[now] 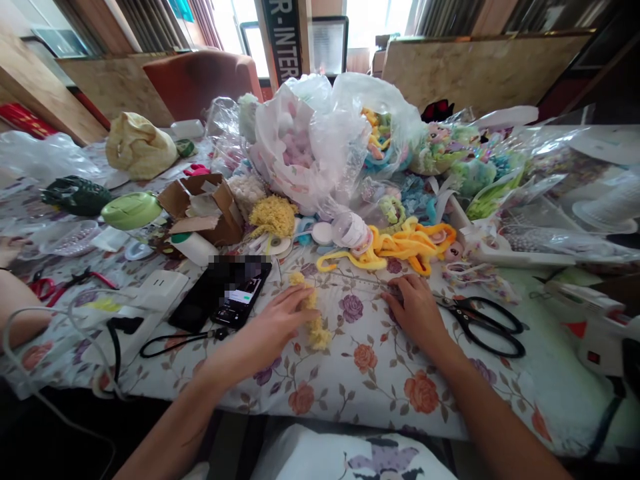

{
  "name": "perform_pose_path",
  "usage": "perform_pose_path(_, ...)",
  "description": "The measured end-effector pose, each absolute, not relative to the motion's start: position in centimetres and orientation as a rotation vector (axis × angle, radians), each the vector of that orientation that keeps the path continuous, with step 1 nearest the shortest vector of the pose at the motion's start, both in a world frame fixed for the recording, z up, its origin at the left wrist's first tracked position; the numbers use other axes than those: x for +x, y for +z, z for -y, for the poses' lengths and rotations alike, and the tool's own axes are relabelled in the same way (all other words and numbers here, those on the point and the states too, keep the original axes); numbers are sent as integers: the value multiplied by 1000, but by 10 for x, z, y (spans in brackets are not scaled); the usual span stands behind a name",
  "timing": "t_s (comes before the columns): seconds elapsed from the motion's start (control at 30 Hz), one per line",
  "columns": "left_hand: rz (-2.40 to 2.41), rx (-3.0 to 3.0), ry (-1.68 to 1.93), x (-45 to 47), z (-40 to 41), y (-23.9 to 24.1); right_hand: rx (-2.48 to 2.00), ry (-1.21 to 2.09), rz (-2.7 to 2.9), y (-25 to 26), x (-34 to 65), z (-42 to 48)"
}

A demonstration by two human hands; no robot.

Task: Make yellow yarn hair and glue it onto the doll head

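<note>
My left hand [280,320] lies on the flowered tablecloth [370,360] with its fingers pressed onto a strip of fuzzy yellow yarn [314,313], which runs from near my fingertips down toward the table's front. My right hand [415,307] rests knuckles up to the right, fingers curled on a thin pale strand [360,283] stretched between the two hands. Black scissors [487,323] lie just right of my right hand. A black phone [225,293] lies left of my left hand.
Yellow and orange plush strips [405,243] lie behind my hands. Clear bags of coloured plush pieces [320,140] fill the back. A torn cardboard box [200,207], a power strip [150,293] and a white glue gun [595,320] sit at the sides. Another person's arm [15,300] shows far left.
</note>
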State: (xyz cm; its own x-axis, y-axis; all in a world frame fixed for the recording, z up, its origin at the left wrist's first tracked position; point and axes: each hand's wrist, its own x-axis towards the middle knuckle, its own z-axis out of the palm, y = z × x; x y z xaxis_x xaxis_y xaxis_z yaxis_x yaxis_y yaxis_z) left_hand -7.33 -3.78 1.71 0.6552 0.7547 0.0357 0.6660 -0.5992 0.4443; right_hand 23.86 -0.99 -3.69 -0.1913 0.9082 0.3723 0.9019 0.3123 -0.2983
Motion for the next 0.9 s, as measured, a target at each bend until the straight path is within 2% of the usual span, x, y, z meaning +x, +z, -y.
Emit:
perform_pose_path(0.17,-1115,2464,295,-38,30,16,-1551,105,2075,-37,241,9)
perform_pose_path(0.3,-1040,2203,403,-30,21,29,-1489,203,2099,-36,237,1)
perform_pose_path(0.47,-913,1292,700,-19,18,36,-1398,290,2141,-35,224,-21)
perform_pose_path(0.67,-684,402,826,9,3,18,-1379,317,1914,-24,208,-8)
perform_pose_path(0.73,-599,295,870,18,-1,14,-1313,636,1719,-19,201,6)
perform_pose_path(0.83,-543,268,904,26,-2,12,-1022,1355,1493,-14,188,23)
perform_pose_path(0.9,-535,303,922,27,-2,13,-889,1638,1398,-13,182,28)
